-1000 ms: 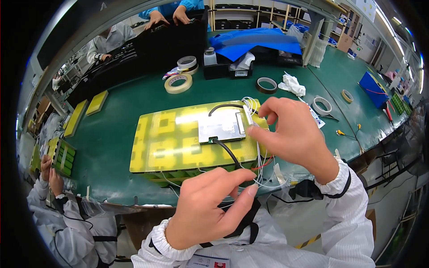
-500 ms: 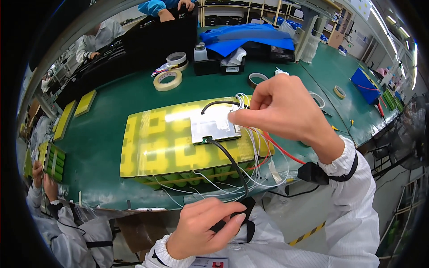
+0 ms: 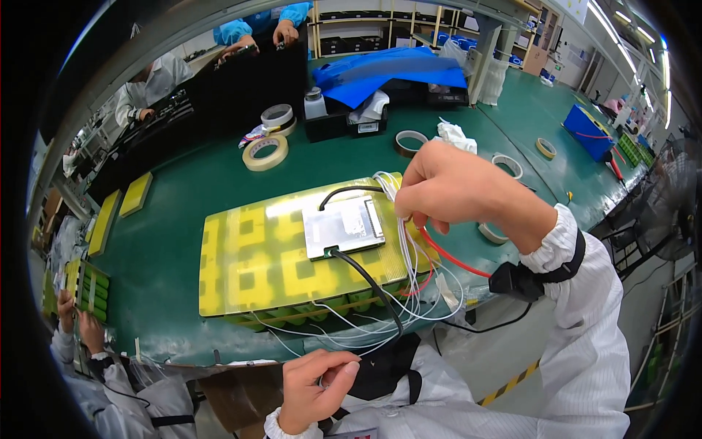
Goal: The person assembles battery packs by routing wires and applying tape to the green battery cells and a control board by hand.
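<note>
A large battery pack (image 3: 256,256) with a yellow top sheet and green cells lies on the green bench. A silver circuit module (image 3: 344,228) sits on top of it, with a black cable (image 3: 369,282) curving from its near edge. At the pack's right end my right hand (image 3: 457,186) is closed in a pinch on a bundle of thin white wires (image 3: 385,183); red wires (image 3: 461,265) run just below it. My left hand (image 3: 314,391) is in front of the bench edge, thumb and forefinger pressed together; anything between them is too small to make out.
Tape rolls (image 3: 265,153) lie behind the pack, and more lie to its right. A blue sheet (image 3: 395,72) covers boxes at the back. On the left, a co-worker's hands (image 3: 91,333) hold a smaller green cell pack (image 3: 93,287). A blue box (image 3: 587,133) stands far right.
My right hand has moved from over the silver module to the wire bundle at its right. My left hand has lowered away from the black cable, its fingers drawn together.
</note>
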Tool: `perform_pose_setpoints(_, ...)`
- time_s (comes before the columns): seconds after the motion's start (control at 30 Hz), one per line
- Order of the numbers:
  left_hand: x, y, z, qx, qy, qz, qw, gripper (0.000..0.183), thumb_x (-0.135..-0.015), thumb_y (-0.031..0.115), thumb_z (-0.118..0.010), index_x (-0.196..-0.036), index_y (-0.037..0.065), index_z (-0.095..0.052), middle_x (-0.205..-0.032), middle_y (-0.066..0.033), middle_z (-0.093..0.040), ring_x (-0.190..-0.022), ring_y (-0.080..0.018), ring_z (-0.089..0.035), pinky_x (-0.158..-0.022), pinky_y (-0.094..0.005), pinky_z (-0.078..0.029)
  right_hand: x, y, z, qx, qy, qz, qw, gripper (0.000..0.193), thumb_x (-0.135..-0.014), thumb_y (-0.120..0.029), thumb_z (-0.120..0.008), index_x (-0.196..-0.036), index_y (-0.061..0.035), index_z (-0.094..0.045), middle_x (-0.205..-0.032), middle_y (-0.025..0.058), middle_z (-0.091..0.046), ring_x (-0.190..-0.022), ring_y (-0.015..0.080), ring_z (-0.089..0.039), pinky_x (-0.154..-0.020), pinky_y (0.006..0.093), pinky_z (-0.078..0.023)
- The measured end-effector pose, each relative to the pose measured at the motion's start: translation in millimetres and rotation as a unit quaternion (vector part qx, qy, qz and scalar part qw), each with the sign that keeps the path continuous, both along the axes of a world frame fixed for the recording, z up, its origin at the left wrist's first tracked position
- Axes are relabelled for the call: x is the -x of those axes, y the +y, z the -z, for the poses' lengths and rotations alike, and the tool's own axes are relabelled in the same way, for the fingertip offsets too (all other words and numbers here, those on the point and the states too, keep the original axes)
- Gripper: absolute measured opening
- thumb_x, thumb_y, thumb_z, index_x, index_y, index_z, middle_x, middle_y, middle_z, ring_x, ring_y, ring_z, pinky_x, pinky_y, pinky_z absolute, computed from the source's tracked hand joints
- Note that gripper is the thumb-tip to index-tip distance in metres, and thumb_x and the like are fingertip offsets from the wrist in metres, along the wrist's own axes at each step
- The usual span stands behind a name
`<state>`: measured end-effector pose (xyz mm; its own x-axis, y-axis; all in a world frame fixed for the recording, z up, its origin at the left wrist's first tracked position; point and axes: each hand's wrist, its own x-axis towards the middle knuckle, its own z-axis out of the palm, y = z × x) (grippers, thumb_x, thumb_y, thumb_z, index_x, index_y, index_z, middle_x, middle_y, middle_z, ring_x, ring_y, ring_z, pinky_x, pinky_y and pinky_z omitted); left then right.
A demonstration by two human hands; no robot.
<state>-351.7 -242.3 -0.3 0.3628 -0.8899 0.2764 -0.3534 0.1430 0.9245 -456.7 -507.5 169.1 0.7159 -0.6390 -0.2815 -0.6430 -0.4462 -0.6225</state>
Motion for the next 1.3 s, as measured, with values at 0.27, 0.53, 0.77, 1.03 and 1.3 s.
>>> perform_pose_setpoints(0.27, 18, -5, -2, 0.068, -0.050, 0.014, 0.996, 0.020, -0.087, 0.006, -0.072, -0.107, 0.001, -0.073, -0.071, -0.0061, -0.062, -0.057, -0.0165, -0.058, -0.052, -0.0300, -0.047, 15, 4, 23, -0.099, -0.112, 0.052, 0.987, 0.024, -0.079, -0.018, -0.064, -0.061, -0.0023, -0.060, -0.055, 0.0024, -0.055, -0.045, 0.0112, -0.052, -0.042, 0.0273, -0.037)
perform_pose_setpoints(0.53, 50, -36, -39, 0.163, -0.160, 0.007, 0.974, 0.031, -0.084, 0.007, -0.071, -0.114, 0.003, -0.066, -0.076, -0.0126, -0.060, -0.064, -0.0319, -0.062, -0.056, -0.0389, -0.050, 22, 8, 32, 0.144, -0.087, 0.028, 0.985, 0.024, -0.069, -0.013, -0.063, -0.070, 0.0104, -0.067, -0.058, 0.0175, -0.063, -0.052, 0.0218, -0.065, -0.052, 0.0340, -0.051)
perform_pose_setpoints(0.77, 53, -56, -28, 0.176, -0.183, 0.000, 0.967, 0.048, -0.088, 0.007, -0.067, -0.135, 0.003, -0.057, -0.073, -0.0062, -0.052, -0.061, -0.0252, -0.058, -0.052, -0.0374, -0.048, 17, 20, 31, 0.163, -0.163, 0.029, 0.973, 0.032, -0.072, -0.006, -0.059, -0.101, 0.0052, -0.055, -0.062, 0.0159, -0.065, -0.055, 0.0235, -0.066, -0.055, 0.0366, -0.050)
perform_pose_setpoints(1.03, 46, -24, 0, 0.188, -0.188, -0.016, 0.964, 0.031, -0.085, 0.006, -0.071, -0.116, 0.005, -0.070, -0.070, -0.0048, -0.059, -0.057, -0.0209, -0.059, -0.051, -0.0319, -0.048, 26, 2, 45, 0.064, -0.187, 0.051, 0.979, 0.037, -0.076, -0.018, -0.070, -0.105, 0.0004, -0.055, -0.069, 0.0102, -0.063, -0.064, 0.0164, -0.061, -0.059, 0.0318, -0.045)
perform_pose_setpoints(1.3, 19, 23, 37, 0.066, -0.111, -0.160, 0.979, 0.020, -0.083, -0.001, -0.072, -0.103, 0.001, -0.071, -0.073, -0.0042, -0.065, -0.060, -0.0093, -0.059, -0.054, -0.0233, -0.046, 22, -1, 29, 0.093, -0.169, 0.011, 0.981, 0.047, -0.084, -0.031, -0.075, -0.112, 0.0043, -0.061, -0.083, 0.0145, -0.071, -0.076, 0.0178, -0.069, -0.066, 0.0312, -0.052)
